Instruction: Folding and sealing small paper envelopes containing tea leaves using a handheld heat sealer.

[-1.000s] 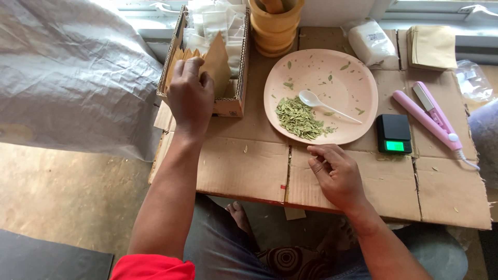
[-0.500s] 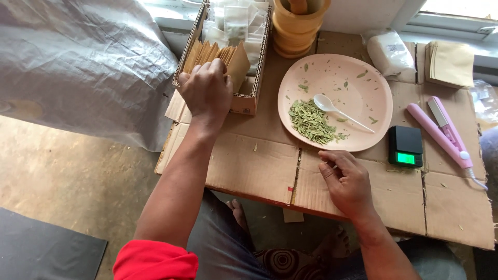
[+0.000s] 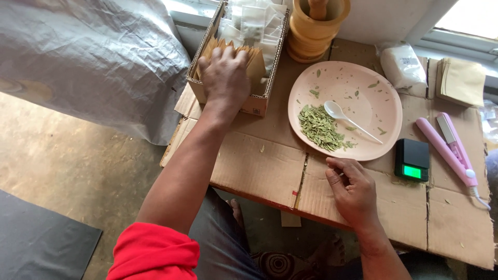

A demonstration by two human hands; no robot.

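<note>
A crumpled grey plastic sheet (image 3: 88, 62) fills the upper left, hanging beside the tabletop (image 3: 259, 166), which is covered in flattened brown cardboard. On the tabletop, a round pink plate (image 3: 381, 101) carries a heap of dried green leaves (image 3: 319, 127) and a white plastic spoon (image 3: 345, 119) lying across its middle. At the back left stands an open cardboard box (image 3: 254, 103) filled with brown paper envelopes (image 3: 257, 59) in front and small white sachets (image 3: 254, 23) behind. The left hand (image 3: 224, 78) lies palm down in that box, fingers curled over the tops of the envelopes; whether it has one pinched I cannot tell. A wooden mortar with its pestle (image 3: 314, 26) stands just right of the box. The right hand (image 3: 354, 189) rests loosely curled and holding nothing on the cardboard, just below the plate's rim. Right of the plate lie a pink heat sealer (image 3: 448, 150), a stack of tan envelopes (image 3: 461, 80), a white filled bag (image 3: 404, 65) and a small black pocket scale with a lit green display (image 3: 412, 159)
</note>
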